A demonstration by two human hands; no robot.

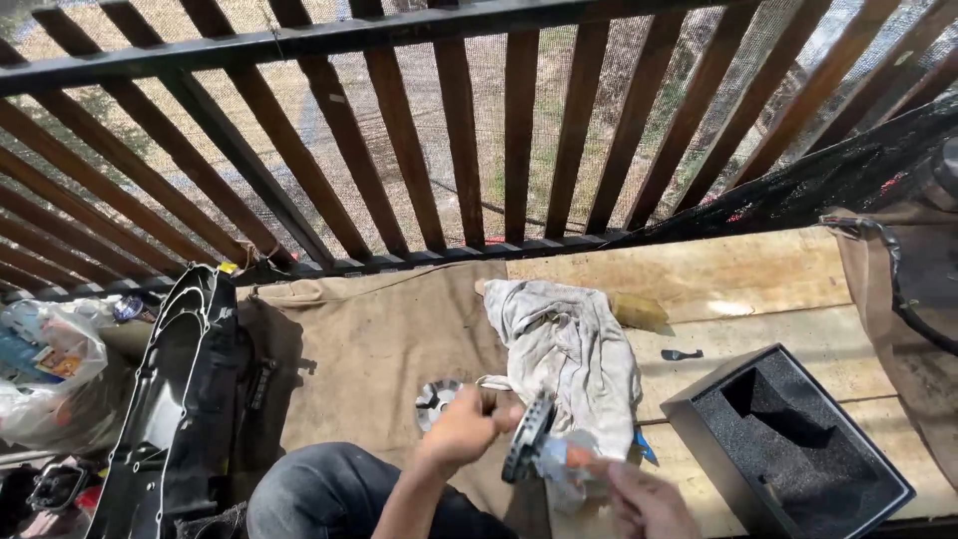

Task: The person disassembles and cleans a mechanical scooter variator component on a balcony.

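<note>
My left hand (465,427) grips a dark round toothed metal disc (526,449), held on edge above the brown cloth. My right hand (647,501) holds a small spray can with an orange band (571,461), its nozzle end pointed at the disc. A silver round machine part (433,402) lies on the cloth just behind my left hand. A dirty white rag (566,347) is spread out beyond both hands. My knee in dark jeans (324,493) is at the bottom.
A brown cloth (364,334) covers a wooden floor (728,274). A black engine cover (175,394) and plastic bags (50,374) lie left. An open black foam-lined box (788,439) sits right. A wooden railing with mesh (459,140) runs along the back.
</note>
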